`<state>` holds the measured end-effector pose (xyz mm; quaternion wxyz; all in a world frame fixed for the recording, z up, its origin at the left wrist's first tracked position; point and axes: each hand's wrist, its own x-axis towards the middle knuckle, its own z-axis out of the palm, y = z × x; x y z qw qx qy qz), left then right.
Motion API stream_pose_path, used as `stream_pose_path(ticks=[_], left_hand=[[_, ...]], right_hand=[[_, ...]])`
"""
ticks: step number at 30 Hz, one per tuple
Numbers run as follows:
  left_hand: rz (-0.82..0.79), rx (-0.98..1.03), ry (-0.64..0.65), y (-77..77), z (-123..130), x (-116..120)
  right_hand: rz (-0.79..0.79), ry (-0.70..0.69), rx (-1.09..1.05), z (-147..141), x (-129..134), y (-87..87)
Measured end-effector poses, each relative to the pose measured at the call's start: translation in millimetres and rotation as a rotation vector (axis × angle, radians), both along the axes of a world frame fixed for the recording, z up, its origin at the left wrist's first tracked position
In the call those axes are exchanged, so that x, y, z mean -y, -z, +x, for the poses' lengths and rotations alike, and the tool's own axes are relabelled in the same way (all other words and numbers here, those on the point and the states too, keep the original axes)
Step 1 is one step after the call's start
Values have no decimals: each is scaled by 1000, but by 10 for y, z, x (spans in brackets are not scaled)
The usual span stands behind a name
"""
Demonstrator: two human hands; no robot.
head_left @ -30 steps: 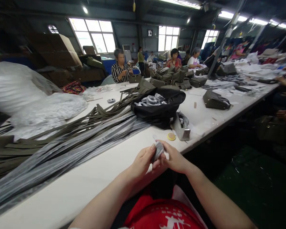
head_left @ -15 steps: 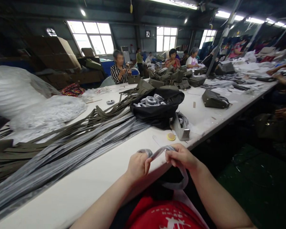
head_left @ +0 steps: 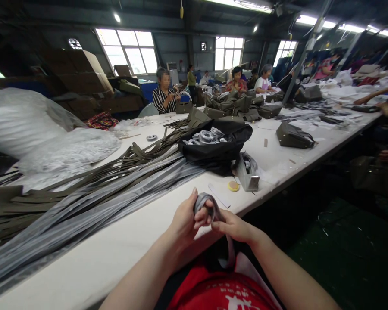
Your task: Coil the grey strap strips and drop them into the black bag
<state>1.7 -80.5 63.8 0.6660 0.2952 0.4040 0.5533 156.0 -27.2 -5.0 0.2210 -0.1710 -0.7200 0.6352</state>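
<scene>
Red garment [head_left: 202, 295]: and there it was, white print right under us, characters and a figure, but too small and blurred for us to read a word.
Grey strip [head_left: 200, 199]: up at the left fingers we had it, looped over them, then running across to the right hand and dropping in a tail before the red garment.
Left hand [head_left: 184, 219]: fingers curled in tight, thumb up, the loop lying around them; a firm hold, we saw.
Right hand [head_left: 234, 227]: close beside the left, thumb pressed on the strip; we could not make out every finger behind it.
Table [head_left: 129, 245]: the near edge slanted up to the right, and both hands worked right at it, the tail hanging past the edge.
Left-side room: a band of white tabletop stretched between the left forearm and the long grey lengths [head_left: 116, 196].
Ahead: a white slip [head_left: 219, 196] lay just beyond the fingers, then the yellow disc [head_left: 233, 186], the tape dispenser [head_left: 250, 183] touching or nearly so, and the black bag [head_left: 210, 156] with coils [head_left: 207, 137] inside.
</scene>
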Motion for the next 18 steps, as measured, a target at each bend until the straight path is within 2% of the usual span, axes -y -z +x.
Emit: stream_pose_path(ticks=[2, 4, 6, 7, 8, 10, 12, 13, 15, 17, 18], left_hand=[[89, 61, -119, -58, -72, -68], [258, -14, -298, -48, -148, -155], [459, -306, -461, 46, -218, -230], [542, -518, -486, 118, -247, -253], [603, -742, -459, 196, -269, -262], [657, -1105, -251, 338, -286, -243], [615, -1237, -3, 420, -267, -193], [550, -1220, 75, 432, -245, -168], [350, -1068, 128, 408, -192, -131], [184, -852, 161, 345, -138, -113], [145, -748, 200, 306, -115, -108]], right_hand=[[-41, -23, 46, -53, 70, 48], [-28, -78, 96, -98, 179, 40], [-19, -167, 97, -76, 259, -24], [-32, -184, 78, -28, 264, -70], [-46, -173, 54, 43, 239, -122], [-39, -50, 22, 226, 98, -225], [101, 190, 65, 396, -104, -314], [227, 320, 106, 454, -198, -351], [501, 493, 174, 491, -316, -405], [685, 487, 184, 424, -325, -417], [716, 446, 177, 362, -299, -402]])
